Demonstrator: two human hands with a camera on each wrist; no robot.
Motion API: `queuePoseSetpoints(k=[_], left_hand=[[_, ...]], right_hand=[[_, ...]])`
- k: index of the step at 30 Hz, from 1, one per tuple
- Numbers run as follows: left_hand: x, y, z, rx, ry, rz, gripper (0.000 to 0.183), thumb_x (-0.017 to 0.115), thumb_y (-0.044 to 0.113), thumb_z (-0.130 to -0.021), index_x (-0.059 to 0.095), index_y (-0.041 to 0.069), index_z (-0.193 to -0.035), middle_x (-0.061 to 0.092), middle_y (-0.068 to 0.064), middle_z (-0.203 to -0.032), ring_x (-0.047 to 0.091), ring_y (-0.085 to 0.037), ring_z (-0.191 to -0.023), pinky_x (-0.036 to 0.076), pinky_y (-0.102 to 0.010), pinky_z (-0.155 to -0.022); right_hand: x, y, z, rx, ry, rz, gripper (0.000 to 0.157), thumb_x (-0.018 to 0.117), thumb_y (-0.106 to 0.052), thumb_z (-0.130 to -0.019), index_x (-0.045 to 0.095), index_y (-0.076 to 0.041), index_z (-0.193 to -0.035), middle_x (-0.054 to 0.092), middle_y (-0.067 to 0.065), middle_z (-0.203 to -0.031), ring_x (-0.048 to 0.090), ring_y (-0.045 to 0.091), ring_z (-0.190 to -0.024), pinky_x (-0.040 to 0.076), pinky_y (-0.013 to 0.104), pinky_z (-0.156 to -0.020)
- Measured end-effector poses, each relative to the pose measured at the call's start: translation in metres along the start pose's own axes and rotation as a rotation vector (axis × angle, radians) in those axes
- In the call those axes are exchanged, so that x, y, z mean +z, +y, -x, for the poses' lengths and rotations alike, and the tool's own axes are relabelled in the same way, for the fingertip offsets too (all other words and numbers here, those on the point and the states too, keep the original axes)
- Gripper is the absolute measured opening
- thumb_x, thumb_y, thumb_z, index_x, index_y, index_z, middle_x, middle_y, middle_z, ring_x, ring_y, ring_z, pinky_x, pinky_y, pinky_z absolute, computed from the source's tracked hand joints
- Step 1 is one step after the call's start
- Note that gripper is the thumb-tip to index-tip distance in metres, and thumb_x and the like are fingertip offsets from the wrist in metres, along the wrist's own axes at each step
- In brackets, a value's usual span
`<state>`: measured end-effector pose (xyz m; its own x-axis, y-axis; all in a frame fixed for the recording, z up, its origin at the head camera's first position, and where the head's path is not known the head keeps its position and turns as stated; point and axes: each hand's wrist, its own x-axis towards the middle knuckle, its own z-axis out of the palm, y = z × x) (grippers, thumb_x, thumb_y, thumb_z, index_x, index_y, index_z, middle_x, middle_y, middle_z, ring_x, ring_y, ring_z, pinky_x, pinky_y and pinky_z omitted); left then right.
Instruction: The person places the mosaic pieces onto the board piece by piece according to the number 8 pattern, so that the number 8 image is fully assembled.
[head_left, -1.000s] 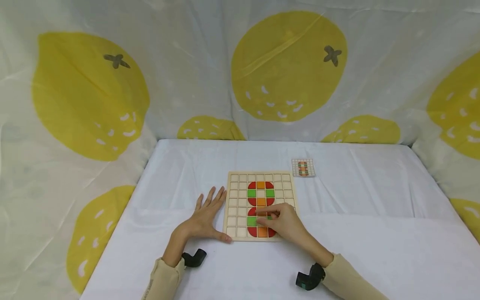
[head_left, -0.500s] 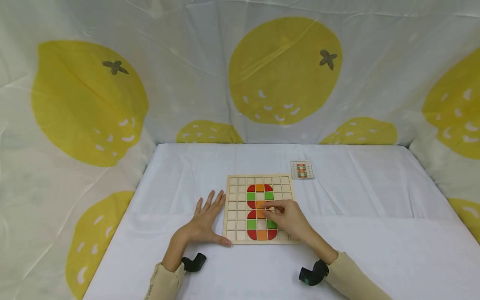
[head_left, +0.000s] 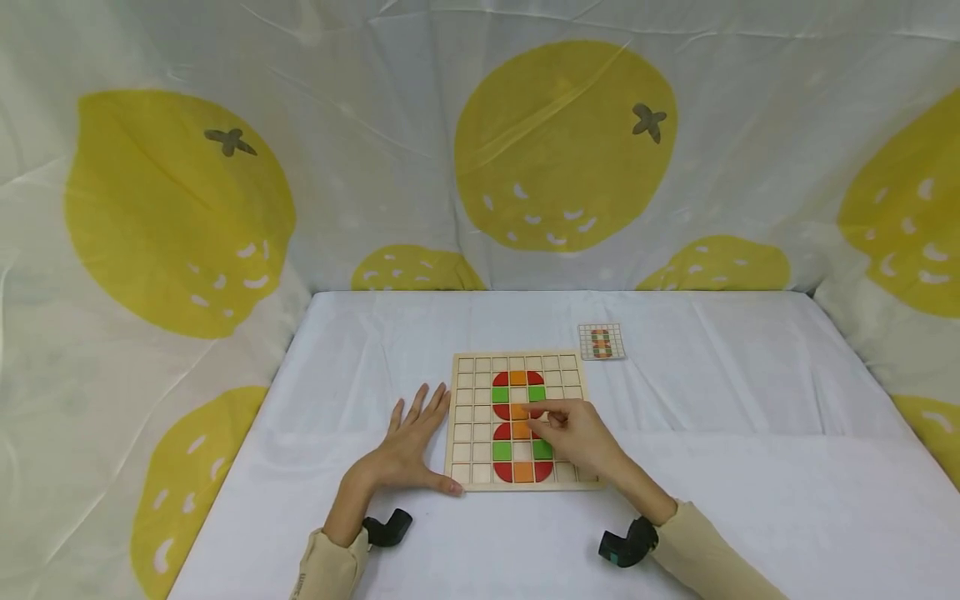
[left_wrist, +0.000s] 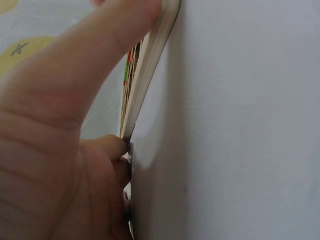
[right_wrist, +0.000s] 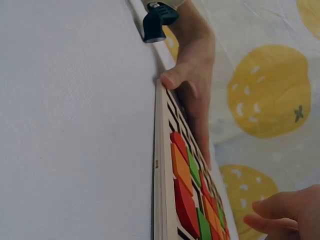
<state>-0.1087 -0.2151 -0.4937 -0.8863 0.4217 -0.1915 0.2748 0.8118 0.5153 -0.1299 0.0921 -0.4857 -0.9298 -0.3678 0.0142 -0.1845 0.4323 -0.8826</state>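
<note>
A square wooden grid board [head_left: 472, 414] lies on the white table, with red, orange and green tiles in two ring shapes, one above the other. Splayed at the board's left side is my left hand [head_left: 405, 450]. Its thumb touches the near left corner, and its fingertips reach the left edge. Above the right half of the board, my right hand [head_left: 577, 433] has thumb and index finger extended beside the middle orange tiles [head_left: 521, 430]. A small gap parts these fingertips [right_wrist: 257, 206] in the right wrist view, and no tile shows between them. My right hand hides some cells.
A small pattern card [head_left: 602, 342] with a similar coloured grid lies beyond the board's far right corner. White cloth [head_left: 712, 492] covers the table. A lemon-print curtain [head_left: 390, 150] rises at the back and sides. Each wrist wears a black camera [head_left: 628, 543].
My right hand has moved slightly up the board, uncovering the middle orange tile and the lower right green tile. My left hand keeps its place at the board's edge. The head view has tilted slightly.
</note>
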Motion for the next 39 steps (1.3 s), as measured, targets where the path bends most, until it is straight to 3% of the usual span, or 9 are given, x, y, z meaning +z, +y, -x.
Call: queuePoseSetpoints(k=[14, 27, 34, 39], left_hand=[[-0.002, 0.002, -0.003, -0.001, -0.002, -0.003, 0.147, 0.092, 0.064, -0.062, 0.007, 0.007, -0.167, 0.0, -0.009, -0.176, -0.012, -0.037, -0.162, -0.011, -0.066, -0.126], [-0.001, 0.0, -0.004, -0.007, -0.009, -0.006, 0.147, 0.091, 0.066, -0.062, 0.006, 0.009, -0.167, -0.001, -0.007, -0.177, -0.013, -0.036, -0.163, -0.011, -0.065, -0.126], [-0.003, 0.003, -0.006, 0.002, -0.011, 0.005, 0.144, 0.091, 0.065, -0.064, 0.008, 0.009, -0.167, -0.001, -0.007, -0.177, -0.013, -0.035, -0.163, -0.012, -0.065, -0.127], [-0.009, -0.001, -0.001, -0.006, 0.047, 0.053, 0.121, 0.083, 0.059, -0.08, 0.017, 0.008, -0.166, 0.01, -0.008, -0.176, -0.001, -0.035, -0.164, -0.003, -0.063, -0.129]], right_hand=[[-0.005, -0.001, -0.001, 0.03, 0.006, 0.046, 0.022, 0.075, -0.016, -0.094, 0.079, -0.01, -0.116, 0.038, -0.005, -0.057, 0.034, 0.006, -0.051, 0.023, 0.019, -0.049], [-0.013, 0.002, -0.004, 0.0, 0.004, 0.096, 0.022, 0.074, -0.019, -0.096, 0.078, -0.01, -0.116, 0.036, -0.007, -0.059, 0.031, 0.004, -0.05, 0.022, 0.018, -0.048], [-0.034, 0.006, 0.0, 0.013, 0.001, 0.097, 0.035, 0.071, -0.022, -0.099, 0.071, -0.006, -0.13, 0.042, -0.005, -0.059, 0.035, 0.005, -0.053, 0.028, 0.019, -0.048], [-0.062, 0.009, 0.008, 0.033, 0.047, 0.163, 0.042, 0.069, -0.025, -0.1, 0.065, -0.004, -0.137, 0.062, 0.005, -0.071, 0.051, 0.009, -0.054, 0.04, 0.021, -0.047]])
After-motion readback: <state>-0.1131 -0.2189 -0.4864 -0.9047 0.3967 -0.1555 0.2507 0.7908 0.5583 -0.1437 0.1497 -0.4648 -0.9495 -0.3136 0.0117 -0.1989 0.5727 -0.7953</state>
